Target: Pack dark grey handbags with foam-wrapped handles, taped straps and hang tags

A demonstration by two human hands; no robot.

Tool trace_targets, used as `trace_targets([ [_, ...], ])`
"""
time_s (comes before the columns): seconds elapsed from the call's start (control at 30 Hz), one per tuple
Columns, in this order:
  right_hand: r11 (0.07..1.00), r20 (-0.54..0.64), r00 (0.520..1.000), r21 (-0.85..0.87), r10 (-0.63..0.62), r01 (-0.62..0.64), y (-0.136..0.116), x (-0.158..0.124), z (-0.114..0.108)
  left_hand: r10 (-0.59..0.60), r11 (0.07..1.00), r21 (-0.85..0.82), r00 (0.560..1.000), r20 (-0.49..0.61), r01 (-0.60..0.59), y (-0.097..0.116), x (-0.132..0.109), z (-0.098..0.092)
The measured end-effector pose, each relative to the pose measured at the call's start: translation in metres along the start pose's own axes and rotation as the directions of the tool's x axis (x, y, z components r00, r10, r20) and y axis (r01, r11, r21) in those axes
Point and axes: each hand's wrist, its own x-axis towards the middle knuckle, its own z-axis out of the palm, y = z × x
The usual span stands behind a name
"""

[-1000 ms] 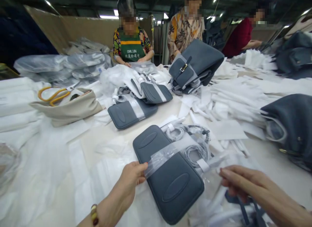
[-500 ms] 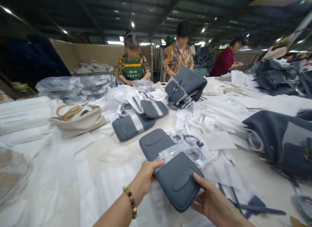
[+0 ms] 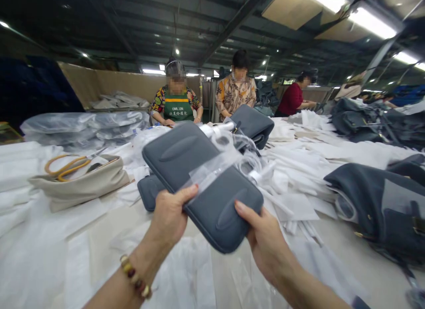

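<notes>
Apparently already done with banding a slate-blue, round-cornered, leather-like panel [image 3: 212,198] across its middle with a translucent plastic strip [image 3: 219,166]; impossible to tell if fastened underneath or left unfinished. Holding the panel raised and tilted, short of the far edge of the white, paper-strewn table [image 3: 361,260], between the left hand [image 3: 171,214], gripping its near side beside the strip, and the right hand [image 3: 264,233], pinching its right end.

L side: beige pouch [image 3: 83,190] w/ yel.-handled scissors [image 3: 73,168] at top. Far L: plastic-wrapped stack [image 3: 76,125]. Far side: co-worker in grn. apron [image 3: 177,108]; to R, co-worker in patterned shirt [image 3: 236,95]; farther R, co-worker in red top [image 3: 291,98]. R side: dk. bag [image 3: 360,189]. Overhead R: lit tube lamps [image 3: 372,23].
</notes>
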Motion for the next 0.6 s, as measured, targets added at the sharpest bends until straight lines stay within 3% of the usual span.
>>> trace_targets([
  [0.13, 0.972, 0.152, 0.974, -0.137, -0.169, 0.190, -0.009, 0.094, 0.065, 0.116, 0.987, -0.096, 0.981, -0.157, -0.132, 0.025, 0.092, 0.010],
  [0.2, 0.951, 0.199, 0.967, -0.233, -0.156, 0.202, 0.004, 0.131, 0.083, 0.136, 0.985, -0.072, 0.965, -0.223, -0.155, 0.025, 0.136, 0.003],
  [0.27, 0.921, 0.233, 0.966, -0.338, -0.115, 0.191, 0.028, 0.148, 0.087, 0.107, 0.994, 0.007, 0.948, -0.300, -0.110, 0.018, 0.168, -0.010],
  [0.33, 0.883, 0.271, 0.961, -0.435, -0.060, 0.178, 0.054, 0.146, 0.078, 0.048, 0.997, 0.076, 0.941, -0.335, -0.023, 0.008, 0.188, -0.025],
  [0.43, 0.835, 0.318, 0.948, -0.530, 0.034, 0.148, 0.083, 0.123, 0.050, -0.050, 0.977, 0.180, 0.946, -0.319, 0.112, 0.000, 0.195, -0.037],
  [0.5, 0.815, 0.317, 0.945, -0.566, 0.077, 0.123, 0.089, 0.107, 0.027, -0.097, 0.943, 0.275, 0.947, -0.307, 0.186, 0.000, 0.192, -0.039],
  [0.6, 0.802, 0.268, 0.959, -0.591, 0.092, 0.088, 0.078, 0.095, -0.005, -0.130, 0.865, 0.439, 0.953, -0.275, 0.245, -0.001, 0.177, -0.044],
])
